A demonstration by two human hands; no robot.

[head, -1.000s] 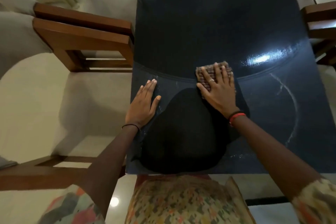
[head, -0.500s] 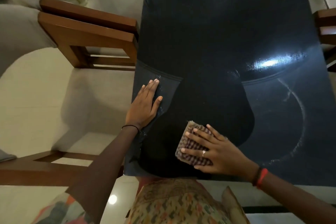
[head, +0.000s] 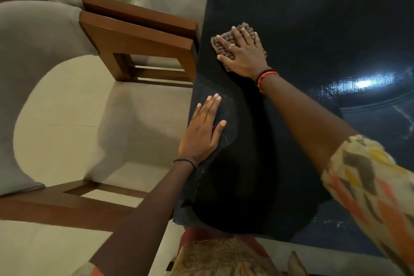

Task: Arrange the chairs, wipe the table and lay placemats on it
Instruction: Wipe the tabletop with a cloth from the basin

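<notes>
- My right hand [head: 244,56], spread, pressed the cloth [head: 226,37] on the bench [head: 313,29] to wipe.
- My left hand [head: 201,132] lay flat at the bench's edge, bracing me.

Cloth [head: 224,50]: mostly hidden under my right hand [head: 244,54], only its edges show. Tabletop [head: 313,29]: cut off at 12 and 3 o'clock. Chair [head: 33,51], 9 o'clock: back leaves frame. Right sleeve [head: 369,186], 4 o'clock: blurred, cut off.
</notes>
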